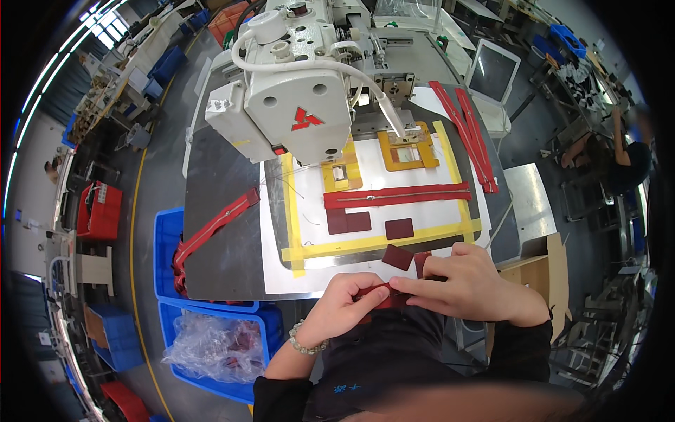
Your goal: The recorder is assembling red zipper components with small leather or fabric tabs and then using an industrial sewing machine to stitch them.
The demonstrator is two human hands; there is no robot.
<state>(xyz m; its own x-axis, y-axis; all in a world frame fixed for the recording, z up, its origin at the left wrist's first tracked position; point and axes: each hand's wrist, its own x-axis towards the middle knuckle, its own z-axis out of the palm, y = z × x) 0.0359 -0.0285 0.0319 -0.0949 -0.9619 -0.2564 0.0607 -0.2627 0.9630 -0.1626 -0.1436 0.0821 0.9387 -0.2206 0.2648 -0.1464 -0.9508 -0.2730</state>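
Note:
My left hand (346, 304), with a beaded bracelet at its wrist, and my right hand (470, 283) meet at the table's near edge. Both are closed on a dark red fabric piece (395, 301), partly hidden by the fingers. More dark red material shows beside the right fingers; I cannot tell whether it is the same piece. Just beyond my hands lies a dark red rectangular patch (398, 257). Two similar patches, one left (354, 222) and one right (399, 228), lie farther in. Behind them a red zipper (397, 195) stretches sideways across the white, yellow-taped sheet (309, 211).
A white industrial sewing machine (302, 91) overhangs the table, near a yellow-edged clamp frame (408, 148). Red zippers (470, 133) lie at the right; another zipper (219, 224) trails toward a blue bin (167, 246). A second blue bin (271, 330) holds clear plastic. A cardboard box (557, 281) stands right.

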